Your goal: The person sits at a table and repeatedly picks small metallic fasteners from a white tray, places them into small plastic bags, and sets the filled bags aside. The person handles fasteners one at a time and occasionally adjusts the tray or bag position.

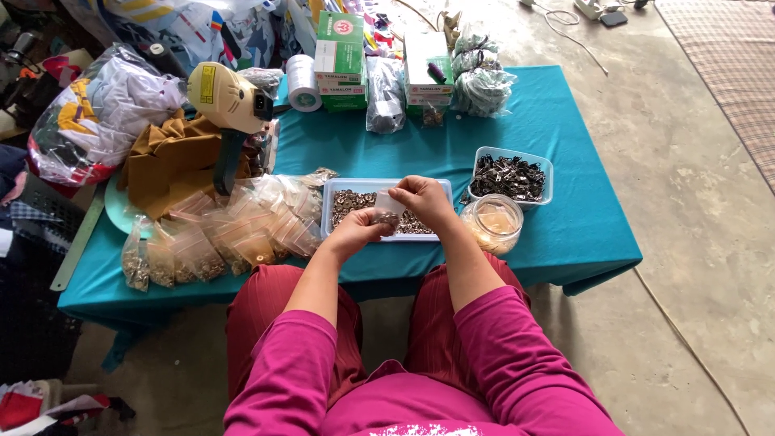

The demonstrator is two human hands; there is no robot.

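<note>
Head cam view, looking down at a low table w/ a teal cloth [565,121]. Person in pink sleeves sits at the near edge, both hands up over a shallow light-blue tray [335,194] of small metal bits, prob snaps or eyelets.

Left hand [359,230] is curled shut around a little clump of those metal bits, fingers together. Right hand [424,198] pinches a small clear bag [389,202] by its top edge, thumb and fingers clamped on it. The two hands are touching or just abt touching, bag right between them above the tray's near side. Can't tell if the bag mouth is open, too small.

How far along, my guess: a fair bit is done already. A whole heap of filled bags [218,242] lies to the left of the tray, spilling toward the near-left corner. Tray still looks pretty full tho, so plenty left.

Other stuff: a clear tub [484,157] of dark metal clips sits right of the tray, a round jar [492,224] just near of it, looks untouched. Far side has green boxes [339,56], a white tape roll [303,81], and more bagged stuff. A yellow tool [230,101] sits far-left by some brown fabric.
</note>
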